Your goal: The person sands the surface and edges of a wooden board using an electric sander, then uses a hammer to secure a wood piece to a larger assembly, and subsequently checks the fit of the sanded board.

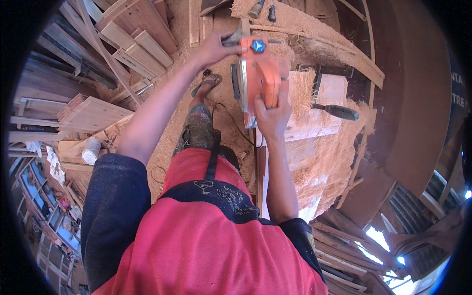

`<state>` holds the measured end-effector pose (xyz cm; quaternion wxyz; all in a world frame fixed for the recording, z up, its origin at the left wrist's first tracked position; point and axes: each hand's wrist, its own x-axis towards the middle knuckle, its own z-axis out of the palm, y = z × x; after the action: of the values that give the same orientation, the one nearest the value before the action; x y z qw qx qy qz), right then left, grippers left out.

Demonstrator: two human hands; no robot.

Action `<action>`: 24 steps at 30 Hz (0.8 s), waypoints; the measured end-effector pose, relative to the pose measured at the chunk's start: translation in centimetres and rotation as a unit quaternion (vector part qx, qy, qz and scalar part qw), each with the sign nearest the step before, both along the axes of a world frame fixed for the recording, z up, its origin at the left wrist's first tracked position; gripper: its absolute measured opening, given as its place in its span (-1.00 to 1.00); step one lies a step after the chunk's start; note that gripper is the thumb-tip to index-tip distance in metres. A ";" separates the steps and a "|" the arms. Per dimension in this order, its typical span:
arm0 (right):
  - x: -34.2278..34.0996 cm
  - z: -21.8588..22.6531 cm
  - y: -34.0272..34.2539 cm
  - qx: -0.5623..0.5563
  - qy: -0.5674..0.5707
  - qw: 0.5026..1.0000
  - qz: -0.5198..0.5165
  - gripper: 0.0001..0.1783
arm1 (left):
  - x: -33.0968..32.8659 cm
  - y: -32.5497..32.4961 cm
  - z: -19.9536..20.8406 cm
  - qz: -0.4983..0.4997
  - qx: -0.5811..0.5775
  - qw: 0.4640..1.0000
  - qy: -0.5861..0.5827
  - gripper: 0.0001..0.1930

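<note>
An orange electric planer (263,73) with a blue knob at its front is over the near left edge of the workbench (319,91). My right hand (274,114) is wrapped round its rear handle. At the planer's front, my left hand (216,50) grips the side of the body, fingertips on the orange casing. A narrow strip of wood (245,25) shows just beyond the planer; the rest of it is hidden beneath the tool. To the right of my right hand lies a tool with a dark handle (341,112), its shaft partly among shavings.
Wood shavings (324,162) cover much of the bench and floor. Stacked boards (137,29) lean at the far left, with more planks (93,115) below. A white container (91,150) stands near them. Dark plugs (272,13) lie at the far end. A cord (231,115) trails beside the bench.
</note>
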<state>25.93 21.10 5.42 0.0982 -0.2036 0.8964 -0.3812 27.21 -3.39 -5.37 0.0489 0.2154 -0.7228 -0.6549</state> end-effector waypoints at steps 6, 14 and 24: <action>9.9 0.7 13.6 0.041 -0.021 0.999 -0.006 -0.66 | 9.4 13.2 1.9 0.013 -0.106 0.994 -0.028 -0.17; 14.2 1.6 18.6 0.022 -0.098 0.993 -0.060 -0.74 | 13.7 18.9 2.0 0.026 -0.063 0.997 -0.036 -0.03; 1.0 -0.7 1.4 -0.045 0.060 0.997 0.020 -0.69 | 0.7 0.8 0.8 0.004 -0.041 0.999 -0.015 -0.29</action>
<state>26.91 22.46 4.68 0.0426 -0.2483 0.8782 -0.4066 27.93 -2.57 -4.57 0.0496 0.2257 -0.7487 -0.6214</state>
